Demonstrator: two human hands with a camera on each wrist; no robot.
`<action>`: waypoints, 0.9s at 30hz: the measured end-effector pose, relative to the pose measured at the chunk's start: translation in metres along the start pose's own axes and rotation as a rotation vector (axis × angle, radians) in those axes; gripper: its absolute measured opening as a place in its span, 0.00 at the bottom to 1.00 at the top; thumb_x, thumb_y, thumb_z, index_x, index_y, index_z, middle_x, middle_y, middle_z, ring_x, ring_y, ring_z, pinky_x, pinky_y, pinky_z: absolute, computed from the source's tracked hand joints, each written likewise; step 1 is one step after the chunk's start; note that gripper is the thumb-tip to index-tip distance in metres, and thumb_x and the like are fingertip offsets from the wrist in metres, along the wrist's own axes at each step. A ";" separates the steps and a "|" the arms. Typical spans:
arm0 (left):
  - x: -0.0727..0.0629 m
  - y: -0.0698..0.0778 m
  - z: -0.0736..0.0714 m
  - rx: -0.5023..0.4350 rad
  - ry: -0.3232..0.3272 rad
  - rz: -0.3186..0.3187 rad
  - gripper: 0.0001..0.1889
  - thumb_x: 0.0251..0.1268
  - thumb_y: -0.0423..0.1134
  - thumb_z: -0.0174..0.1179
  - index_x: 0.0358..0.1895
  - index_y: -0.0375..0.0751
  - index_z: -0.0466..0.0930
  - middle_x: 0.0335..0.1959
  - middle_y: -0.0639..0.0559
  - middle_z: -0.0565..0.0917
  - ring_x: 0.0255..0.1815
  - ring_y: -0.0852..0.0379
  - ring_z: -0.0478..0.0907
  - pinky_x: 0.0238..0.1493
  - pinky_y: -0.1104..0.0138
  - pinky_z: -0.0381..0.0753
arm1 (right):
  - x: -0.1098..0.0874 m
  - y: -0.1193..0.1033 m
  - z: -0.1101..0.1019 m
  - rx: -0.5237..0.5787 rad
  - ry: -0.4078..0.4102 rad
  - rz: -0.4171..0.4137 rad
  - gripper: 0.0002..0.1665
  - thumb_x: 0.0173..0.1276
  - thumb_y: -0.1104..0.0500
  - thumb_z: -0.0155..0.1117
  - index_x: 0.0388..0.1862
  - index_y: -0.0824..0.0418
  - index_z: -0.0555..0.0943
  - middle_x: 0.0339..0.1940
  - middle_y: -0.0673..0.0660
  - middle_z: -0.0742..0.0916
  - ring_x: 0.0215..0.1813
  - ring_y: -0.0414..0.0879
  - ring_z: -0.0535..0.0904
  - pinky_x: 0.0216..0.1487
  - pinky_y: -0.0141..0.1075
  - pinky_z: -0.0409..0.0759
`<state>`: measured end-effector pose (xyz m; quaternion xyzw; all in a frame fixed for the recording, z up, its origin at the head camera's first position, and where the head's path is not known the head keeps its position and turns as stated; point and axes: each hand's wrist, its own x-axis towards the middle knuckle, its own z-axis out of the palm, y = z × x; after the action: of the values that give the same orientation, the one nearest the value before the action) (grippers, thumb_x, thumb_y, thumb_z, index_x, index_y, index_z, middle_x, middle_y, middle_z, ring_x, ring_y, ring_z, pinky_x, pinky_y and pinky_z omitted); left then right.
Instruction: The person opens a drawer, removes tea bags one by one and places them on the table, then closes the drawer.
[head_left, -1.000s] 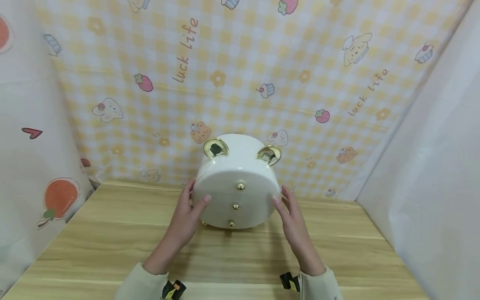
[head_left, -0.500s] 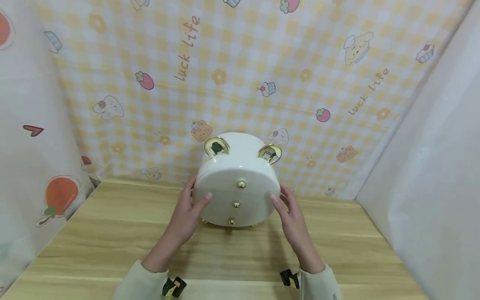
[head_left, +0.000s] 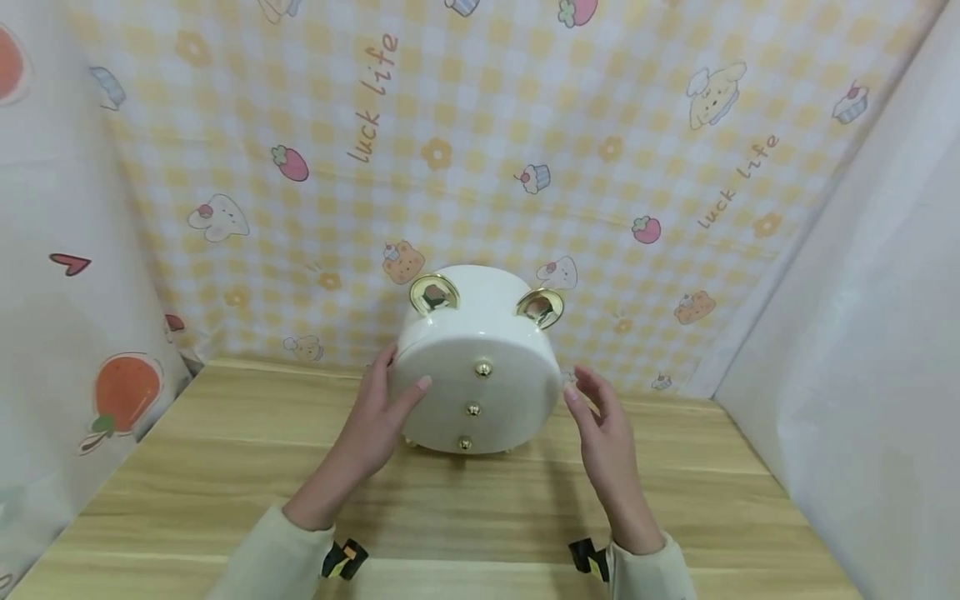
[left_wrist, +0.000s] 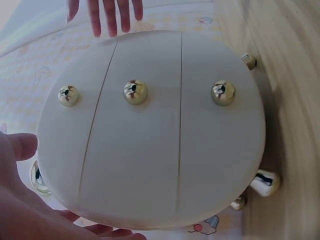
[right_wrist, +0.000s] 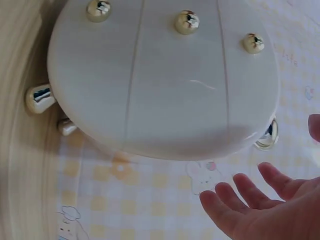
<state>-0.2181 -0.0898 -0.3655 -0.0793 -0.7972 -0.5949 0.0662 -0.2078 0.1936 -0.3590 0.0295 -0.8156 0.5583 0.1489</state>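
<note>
A white, rounded drawer box (head_left: 442, 392) stands on the table, its front split by two seams in the left wrist view. Three gold knobs, including a middle knob (left_wrist: 135, 92), line the front. Two gold ear-shaped rings, one the right ear (head_left: 540, 308), sit on top, and short gold feet such as this foot (right_wrist: 40, 98) are below. My left hand (head_left: 375, 417) lies along the box's left side, fingers extended beside it, thumb in front of the face. My right hand (head_left: 607, 429) is just off the right side, fingers spread and slightly bent, holding nothing.
The wooden table (head_left: 465, 517) runs back to a yellow checked cloth (head_left: 480, 108) close behind the box. White cloth walls enclose both sides, the left wall (head_left: 52, 333) printed with fruit and the right wall (head_left: 862, 350) plain.
My right hand has come off the box and moved a little to the right. The left hand has shifted slightly at the left side. The box stays in place.
</note>
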 end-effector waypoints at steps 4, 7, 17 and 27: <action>0.004 0.007 -0.002 0.065 0.001 0.018 0.42 0.76 0.56 0.53 0.82 0.43 0.43 0.79 0.35 0.53 0.78 0.34 0.56 0.73 0.36 0.62 | -0.004 -0.004 -0.002 -0.028 0.014 -0.012 0.25 0.79 0.45 0.56 0.67 0.55 0.76 0.67 0.54 0.81 0.70 0.46 0.73 0.71 0.49 0.72; 0.008 0.012 -0.004 0.116 -0.001 0.041 0.44 0.76 0.57 0.53 0.82 0.41 0.42 0.80 0.33 0.50 0.80 0.33 0.53 0.74 0.35 0.58 | -0.008 -0.007 -0.002 -0.048 0.016 -0.012 0.22 0.79 0.45 0.56 0.64 0.53 0.79 0.65 0.51 0.82 0.64 0.41 0.76 0.64 0.40 0.75; 0.026 0.031 -0.010 0.248 -0.026 0.030 0.45 0.76 0.59 0.50 0.81 0.33 0.42 0.81 0.29 0.47 0.80 0.29 0.51 0.74 0.33 0.57 | -0.014 0.001 0.006 0.014 -0.037 0.016 0.20 0.78 0.47 0.58 0.61 0.56 0.80 0.61 0.55 0.84 0.55 0.45 0.83 0.52 0.29 0.81; 0.037 0.057 -0.012 0.300 -0.089 -0.051 0.43 0.78 0.59 0.44 0.79 0.27 0.45 0.80 0.27 0.49 0.80 0.29 0.51 0.76 0.35 0.56 | -0.014 -0.012 0.039 0.132 -0.211 0.037 0.20 0.78 0.48 0.58 0.57 0.62 0.82 0.50 0.63 0.88 0.42 0.44 0.86 0.45 0.36 0.86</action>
<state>-0.2425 -0.0836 -0.3017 -0.0746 -0.8811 -0.4663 0.0266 -0.2002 0.1516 -0.3654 0.0826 -0.7888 0.6071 0.0496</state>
